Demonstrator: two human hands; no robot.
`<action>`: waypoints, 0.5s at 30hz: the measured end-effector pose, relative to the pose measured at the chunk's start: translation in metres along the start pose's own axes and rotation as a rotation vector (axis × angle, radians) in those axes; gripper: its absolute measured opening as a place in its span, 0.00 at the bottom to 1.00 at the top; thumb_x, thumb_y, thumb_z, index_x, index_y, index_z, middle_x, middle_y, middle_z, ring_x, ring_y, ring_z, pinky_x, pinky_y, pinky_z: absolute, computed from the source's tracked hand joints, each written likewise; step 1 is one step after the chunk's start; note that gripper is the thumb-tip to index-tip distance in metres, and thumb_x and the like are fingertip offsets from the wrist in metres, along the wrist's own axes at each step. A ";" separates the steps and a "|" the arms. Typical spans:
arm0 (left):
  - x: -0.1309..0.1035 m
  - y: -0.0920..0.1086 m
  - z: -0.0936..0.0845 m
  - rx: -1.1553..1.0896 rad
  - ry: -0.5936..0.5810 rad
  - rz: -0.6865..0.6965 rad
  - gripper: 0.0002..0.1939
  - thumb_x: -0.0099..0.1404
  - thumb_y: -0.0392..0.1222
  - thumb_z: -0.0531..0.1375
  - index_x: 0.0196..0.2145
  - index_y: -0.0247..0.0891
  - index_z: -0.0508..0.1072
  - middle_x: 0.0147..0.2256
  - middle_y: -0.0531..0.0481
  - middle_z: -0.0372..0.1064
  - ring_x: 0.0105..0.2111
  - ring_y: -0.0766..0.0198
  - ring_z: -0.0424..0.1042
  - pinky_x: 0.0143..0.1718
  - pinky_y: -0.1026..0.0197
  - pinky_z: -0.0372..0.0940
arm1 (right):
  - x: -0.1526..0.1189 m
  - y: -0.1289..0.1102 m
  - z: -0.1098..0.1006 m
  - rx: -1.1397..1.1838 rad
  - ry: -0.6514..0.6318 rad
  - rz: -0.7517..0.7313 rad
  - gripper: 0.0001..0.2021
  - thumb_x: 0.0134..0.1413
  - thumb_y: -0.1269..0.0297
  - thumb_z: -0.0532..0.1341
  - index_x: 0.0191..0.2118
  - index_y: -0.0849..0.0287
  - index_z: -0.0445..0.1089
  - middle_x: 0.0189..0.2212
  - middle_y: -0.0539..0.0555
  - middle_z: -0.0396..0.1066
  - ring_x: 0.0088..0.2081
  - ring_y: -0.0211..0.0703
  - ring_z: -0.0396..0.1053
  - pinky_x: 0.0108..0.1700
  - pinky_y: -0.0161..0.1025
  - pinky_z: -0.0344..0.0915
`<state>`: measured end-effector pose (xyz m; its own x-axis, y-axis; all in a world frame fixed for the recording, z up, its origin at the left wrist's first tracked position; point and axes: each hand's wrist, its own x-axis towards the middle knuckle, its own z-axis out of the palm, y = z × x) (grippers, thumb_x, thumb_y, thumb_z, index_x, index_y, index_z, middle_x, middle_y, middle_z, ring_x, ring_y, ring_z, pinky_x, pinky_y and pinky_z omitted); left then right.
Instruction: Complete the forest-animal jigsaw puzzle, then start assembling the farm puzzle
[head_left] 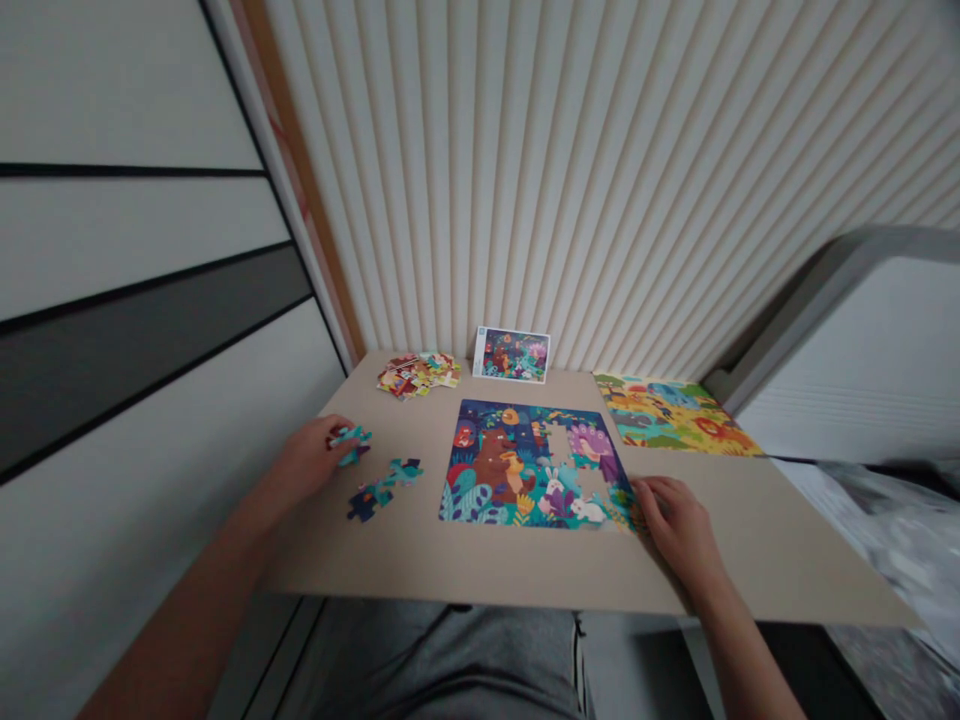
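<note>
My left hand (319,452) is closed on a teal puzzle piece (351,444) at the left of the table. Just right of it lie several loose puzzle pieces (373,497), blue and teal. In the middle is a mostly assembled jigsaw puzzle (517,470) with a bear, rabbits and a purple peacock; gaps show the table in its right half. My right hand (673,515) rests at the puzzle's lower right edge, fingers curled by the border. Whether it grips a piece there is hidden.
A picture card (511,355) of the same scene leans at the back against the pleated curtain (480,180). A pile of mixed pieces (417,375) lies back left. Another puzzle, yellow with animals (675,415), lies back right. The table's front edge is near my lap.
</note>
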<state>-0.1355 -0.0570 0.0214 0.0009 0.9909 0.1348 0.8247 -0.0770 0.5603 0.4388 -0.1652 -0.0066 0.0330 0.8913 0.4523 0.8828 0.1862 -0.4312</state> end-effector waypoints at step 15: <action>-0.078 0.183 0.080 -1.089 -0.386 -0.130 0.22 0.57 0.55 0.68 0.41 0.36 0.72 0.32 0.47 0.78 0.34 0.56 0.80 0.37 0.56 0.74 | 0.008 -0.131 -0.001 0.501 -0.189 -0.033 0.12 0.66 0.57 0.59 0.49 0.52 0.76 0.45 0.56 0.77 0.45 0.48 0.72 0.48 0.44 0.68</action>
<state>0.0604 -0.1400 0.0481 0.2790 0.9517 -0.1278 -0.0915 0.1588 0.9831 0.3238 -0.1825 0.0542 -0.1166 0.9319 0.3434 0.5489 0.3486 -0.7597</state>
